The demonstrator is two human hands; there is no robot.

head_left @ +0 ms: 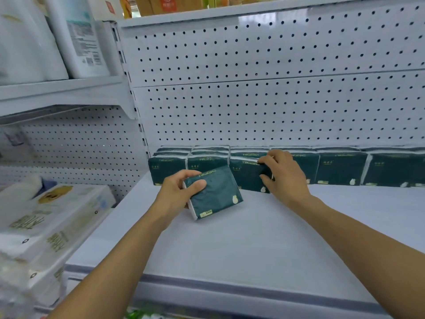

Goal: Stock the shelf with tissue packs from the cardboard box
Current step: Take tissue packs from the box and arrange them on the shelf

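A row of dark green tissue packs (340, 168) stands upright along the back of the white shelf (241, 245), against the pegboard. My left hand (177, 192) grips one more green tissue pack (216, 194), tilted, just in front of the row's left part. My right hand (285, 173) holds the top and front of a standing pack (247, 174) in the row, thumb on its face and fingers curled over its upper edge. The cardboard box is out of sight.
White pegboard (276, 100) backs the shelf. Bulk white paper packs (46, 226) sit on the neighbouring shelf at left, and more white packs (76, 38) on the upper left shelf. Another shelf (230, 14) runs overhead. The shelf's front edge (230, 288) lies below my arms.
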